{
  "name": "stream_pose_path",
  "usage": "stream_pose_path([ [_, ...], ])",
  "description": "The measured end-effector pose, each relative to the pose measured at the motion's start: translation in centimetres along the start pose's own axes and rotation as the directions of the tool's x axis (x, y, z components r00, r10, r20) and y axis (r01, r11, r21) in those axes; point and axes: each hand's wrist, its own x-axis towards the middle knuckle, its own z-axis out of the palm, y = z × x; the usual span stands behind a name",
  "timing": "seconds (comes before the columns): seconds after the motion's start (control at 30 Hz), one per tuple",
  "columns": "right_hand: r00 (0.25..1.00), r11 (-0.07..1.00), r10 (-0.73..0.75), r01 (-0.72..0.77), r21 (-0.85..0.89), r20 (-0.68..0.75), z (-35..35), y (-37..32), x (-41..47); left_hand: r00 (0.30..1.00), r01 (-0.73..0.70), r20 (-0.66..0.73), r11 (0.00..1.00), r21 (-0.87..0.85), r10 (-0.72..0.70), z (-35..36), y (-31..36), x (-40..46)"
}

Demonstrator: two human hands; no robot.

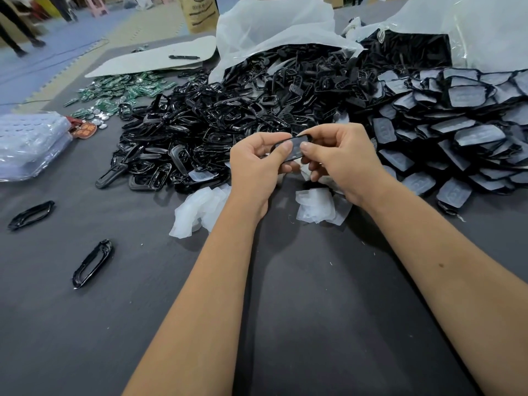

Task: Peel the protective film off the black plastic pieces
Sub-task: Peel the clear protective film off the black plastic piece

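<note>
Bare dark cloth (328,324) nearest, both forearms over it, open room there. Left of the arms two loose rings (93,262) lie apart on the cloth. Mid-table, both hands raised just above the cloth: left hand (257,164) and right hand (340,158) pinch one black piece (295,147) between them, thumbs on its filmed face, fingers curled behind; film looks still on, lifted edge cannot tell. Peeled films (317,207) lie in two clumps directly under and beside the wrists. Beyond the hands, ring pile (200,124) on the left, filmed pieces (457,132) stacked on the right, both crowding close to the fingers. Far: white bags (274,24), green boards (125,87), plastic trays (28,144) at left edge.
</note>
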Motion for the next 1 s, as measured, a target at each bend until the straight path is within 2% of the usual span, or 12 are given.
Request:
stream_pose_path([
  [0.1, 0.999, 1.0, -0.028, 0.027, -0.014, -0.027, 0.2, -0.1, -0.2, 1.0, 0.006, 0.016, 1.0, -0.016, -0.006, 0.0, 0.1, 0.0],
  [0.2, 0.982, 0.969, -0.171, 0.152, -0.194, -0.082, 0.2, -0.1, -0.5, 0.999, 0.04, 0.009, 0.999, -0.037, -0.04, 0.0, 0.3, -0.1],
  [0.3, 0.938, 0.866, -0.346, 0.321, -0.382, 0.004, 0.3, -0.2, -0.7, 0.993, 0.113, -0.013, 0.99, -0.086, -0.114, -0.2, 0.7, -0.1],
  [0.43, 0.908, 0.807, -0.387, 0.419, -0.417, 0.164, 0.0, -0.1, -0.5, 0.97, 0.233, -0.005, 0.941, -0.246, -0.242, -1.1, 1.3, 0.3],
  [0.5, 0.894, 0.767, -0.415, 0.443, -0.464, 0.167, -0.2, 0.1, -0.4, 0.961, 0.275, 0.036, 0.924, -0.266, -0.276, -1.3, 1.7, 0.2],
  [0.57, 0.877, 0.744, -0.47, 0.456, -0.488, 0.104, -0.1, 0.2, -0.2, 0.952, 0.303, 0.071, 0.895, -0.327, -0.297, -1.3, 2.1, -0.1],
  [0.63, 0.883, 0.797, -0.469, 0.428, -0.427, 0.01, 0.1, 0.2, -0.1, 0.95, 0.309, 0.097, 0.859, -0.407, -0.296, -1.1, 2.4, -0.1],
  [0.67, 0.905, 0.853, -0.423, 0.382, -0.356, -0.043, 0.2, 0.1, -0.1, 0.955, 0.296, 0.104, 0.86, -0.415, -0.278, -1.0, 2.5, -0.1],
  [0.77, 0.984, 0.99, -0.14, 0.137, -0.028, -0.109, 0.2, -0.4, -0.1, 0.982, 0.186, 0.082, 0.926, -0.329, -0.169, -0.5, 2.2, -0.2],
  [0.87, 0.993, 0.96, 0.115, -0.11, 0.257, -0.005, 0.1, -0.8, -0.2, 0.992, 0.119, 0.059, 0.966, -0.231, -0.108, -0.4, 1.8, -0.3],
  [1.0, 0.981, 0.903, 0.167, -0.193, 0.383, 0.098, 0.1, -1.0, -0.2, 0.991, 0.133, 0.064, 0.957, -0.258, -0.121, -0.5, 1.8, -0.2],
])
